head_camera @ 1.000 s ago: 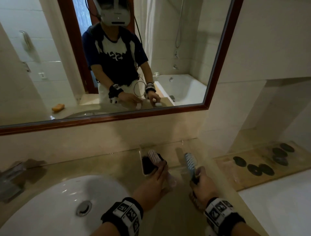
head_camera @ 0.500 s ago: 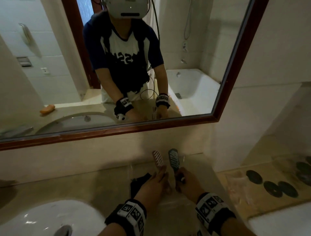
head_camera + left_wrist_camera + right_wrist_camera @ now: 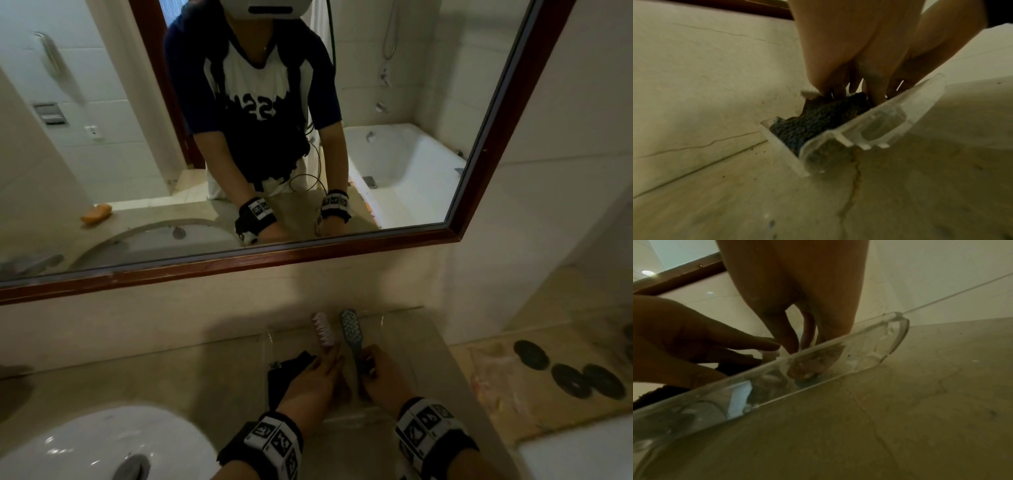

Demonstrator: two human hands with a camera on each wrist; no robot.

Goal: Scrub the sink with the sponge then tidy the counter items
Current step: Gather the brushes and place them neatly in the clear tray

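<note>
Both hands reach into the clear tray (image 3: 869,129) on the counter (image 3: 171,383) — left hand (image 3: 310,383) on the pink brush (image 3: 322,329), grip hidden; right hand (image 3: 383,380) curled round the grey brush (image 3: 351,330) — handles unseen.

Both hands crowded the clear plastic tray (image 3: 394,416), which sat close to the beige back wall (image 3: 239,308) (dark cloth (image 3: 287,373) filling its left end); bare beige countertop (image 3: 171,383) lay open leftward toward the white sink (image 3: 102,442).

Tray (image 3: 869,129) clear glossy plastic; cloth (image 3: 818,123) dark, nubbly; counter (image 3: 920,186) matt veined stone; sink (image 3: 102,442) glossy white
</note>
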